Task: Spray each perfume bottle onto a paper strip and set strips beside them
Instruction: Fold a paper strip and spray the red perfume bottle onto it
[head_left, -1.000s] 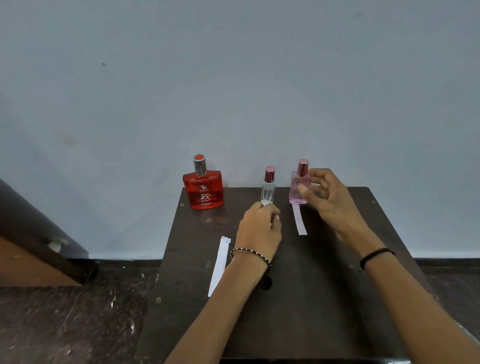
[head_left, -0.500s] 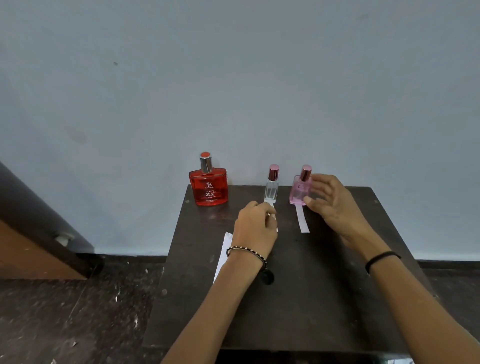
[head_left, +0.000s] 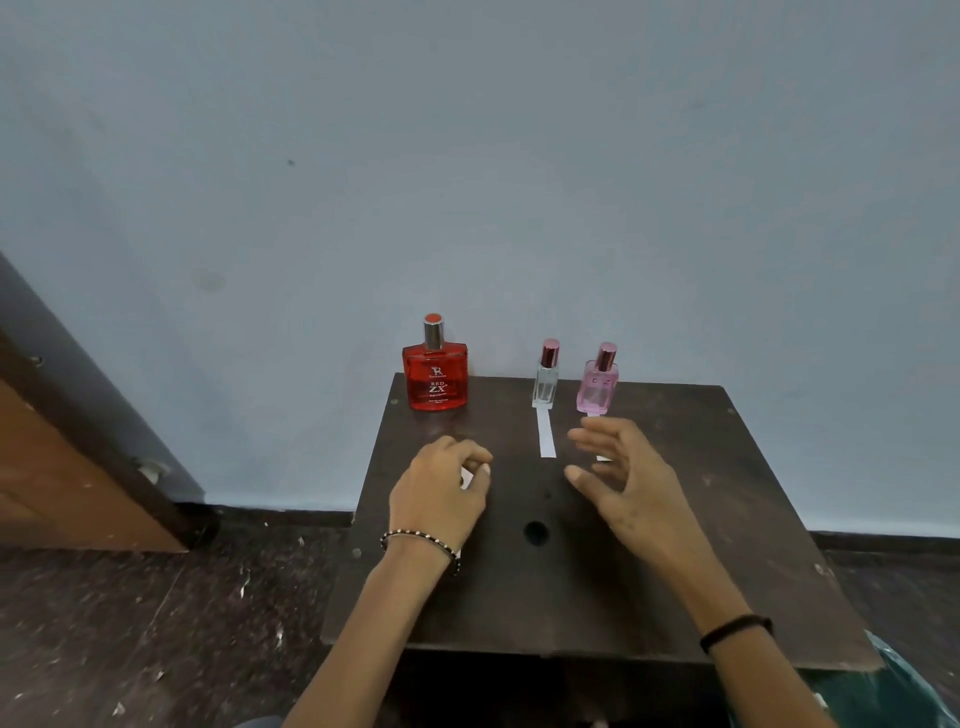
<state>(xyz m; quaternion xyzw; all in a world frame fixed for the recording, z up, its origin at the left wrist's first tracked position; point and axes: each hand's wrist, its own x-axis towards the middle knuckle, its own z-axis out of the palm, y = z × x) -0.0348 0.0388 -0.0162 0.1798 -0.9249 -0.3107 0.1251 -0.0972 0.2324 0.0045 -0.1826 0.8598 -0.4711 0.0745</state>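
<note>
Indoors, a plain pale blue-grey wall fills most of the view, meeting a dark speckled floor along a dark skirting; part of a brown wooden door leans into the left edge. Against the wall stands a small dark wooden counter, scuffed, with a round hole near its middle.

Along the far edge of the counter three perfume bottles stand upright: a broad red bottle at left, a slim clear bottle in the middle, and a pink bottle at right. A white paper strip lies flat just in front of the clear bottle, running toward the viewer. Another strip lies before the pink bottle, mostly hidden by the right hand.

The left hand rests on the near left of the counter, its grip curled and pinching the end of a third paper strip, of which only a scrap shows. The right hand hovers above the counter, fingers spread, holding nothing.

By the layout, the clear and pink bottles look done, and the red one seems to be the step in hand. The next move probably calls for lifting the strip, taking the red bottle with the free hand, and pressing its sprayer toward the paper
</note>
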